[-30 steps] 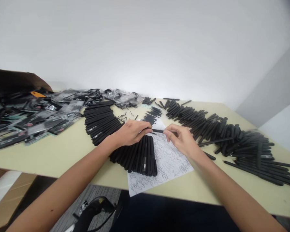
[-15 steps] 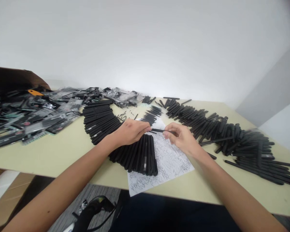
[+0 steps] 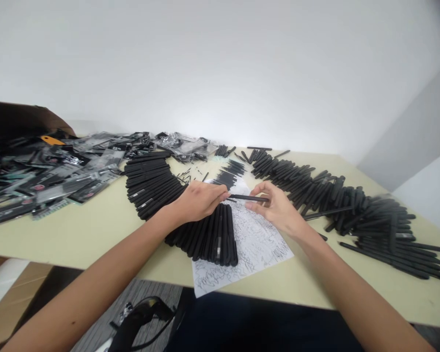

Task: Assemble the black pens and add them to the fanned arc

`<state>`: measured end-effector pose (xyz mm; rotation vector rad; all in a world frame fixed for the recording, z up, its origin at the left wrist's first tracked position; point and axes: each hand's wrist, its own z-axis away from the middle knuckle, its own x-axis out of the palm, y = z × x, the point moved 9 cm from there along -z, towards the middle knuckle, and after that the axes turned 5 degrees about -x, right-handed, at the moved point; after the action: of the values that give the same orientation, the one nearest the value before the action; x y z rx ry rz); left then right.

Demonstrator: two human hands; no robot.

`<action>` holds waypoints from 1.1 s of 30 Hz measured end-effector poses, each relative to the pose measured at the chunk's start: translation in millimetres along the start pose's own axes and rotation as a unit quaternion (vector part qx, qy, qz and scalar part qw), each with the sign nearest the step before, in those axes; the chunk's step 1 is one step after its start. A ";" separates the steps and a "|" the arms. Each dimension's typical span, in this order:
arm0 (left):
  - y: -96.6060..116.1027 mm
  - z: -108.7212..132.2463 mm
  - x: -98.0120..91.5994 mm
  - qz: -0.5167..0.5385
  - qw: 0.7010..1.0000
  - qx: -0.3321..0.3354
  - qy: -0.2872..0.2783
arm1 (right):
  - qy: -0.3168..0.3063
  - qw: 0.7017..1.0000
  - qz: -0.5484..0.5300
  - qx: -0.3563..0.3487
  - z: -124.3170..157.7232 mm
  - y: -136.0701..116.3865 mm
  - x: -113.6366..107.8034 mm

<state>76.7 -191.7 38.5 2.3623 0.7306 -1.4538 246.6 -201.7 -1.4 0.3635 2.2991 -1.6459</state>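
A black pen (image 3: pixel 247 197) lies level above the scribbled paper (image 3: pixel 254 232), between my two hands. My left hand (image 3: pixel 200 199) is closed in a pinch on its narrow left end, palm down, hiding that tip. Around the thicker right end curl the fingers of my right hand (image 3: pixel 275 208), the thumb below and the index finger above, loosely set. Under and beside my left hand a curved row of black pens (image 3: pixel 154 188) fans out and runs down over the paper. Thin black refills (image 3: pixel 229 176) lie side by side just beyond my hands.
A long heap of black pens (image 3: pixel 366 215) stretches along the right of the table (image 3: pixel 106 234). Clear plastic packets (image 3: pixel 80 171) pile up at the left, by a dark open box (image 3: pixel 25 117). Small black bits (image 3: pixel 185 176) lie scattered behind the row. A wall (image 3: pixel 220 73) stands behind.
My right hand's thumb and index finger have spread a little and shifted along the pen, showing more of its barrel. My left hand keeps its pinch in nearly the same place.
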 end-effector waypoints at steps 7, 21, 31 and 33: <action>2.7 0.0 0.9 -0.008 1.000 0.005 -0.004 | -0.073 0.995 -0.006 0.062 4.0 7.9 10.7; 5.2 -0.6 3.9 -0.014 1.000 0.004 -0.013 | -0.055 0.997 0.053 -0.025 1.8 -8.8 6.6; -6.1 -1.9 -3.5 -0.012 0.999 -0.049 -0.014 | -0.009 0.996 0.076 -0.046 1.3 -16.4 -5.5; -9.0 -0.9 -3.6 -0.012 0.998 -0.056 -0.018 | -0.050 0.992 0.110 -0.049 3.6 -18.8 -2.6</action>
<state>71.2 -184.7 42.4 2.2445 0.8109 -1.4224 242.4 -211.1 15.0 0.4825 2.1701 -1.4088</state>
